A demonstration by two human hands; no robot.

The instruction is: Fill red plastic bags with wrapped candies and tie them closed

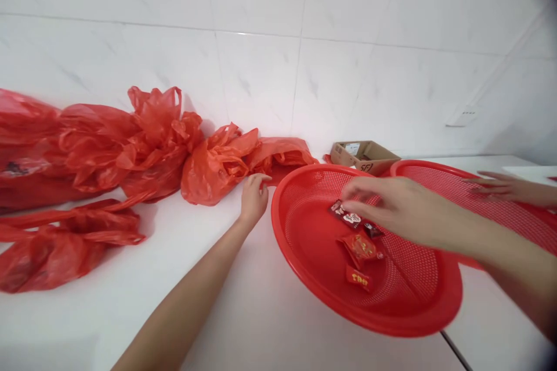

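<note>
A round red basket (304, 232) with perforated sides stands on the white table. Inside it lie a dark wrapped packet (351, 219), a larger red packet (362, 246) and a small red packet with yellow print (359, 279). My right hand (374, 203) hangs over the basket beside the dark packet, its fingers bent and somewhat blurred; whether it holds anything is hidden. Left of the basket, my left hand (255, 197) is near its rim and the red plastic bags (217, 165), fingers loosely curled and apart, with nothing visible in them.
More red bags (100, 145) line the wall at the left, and another bag (73, 243) lies nearer. Behind the basket sits an open cardboard box (363, 156). Another person's hand (500, 185) is over a second red basket (435, 177) at the right.
</note>
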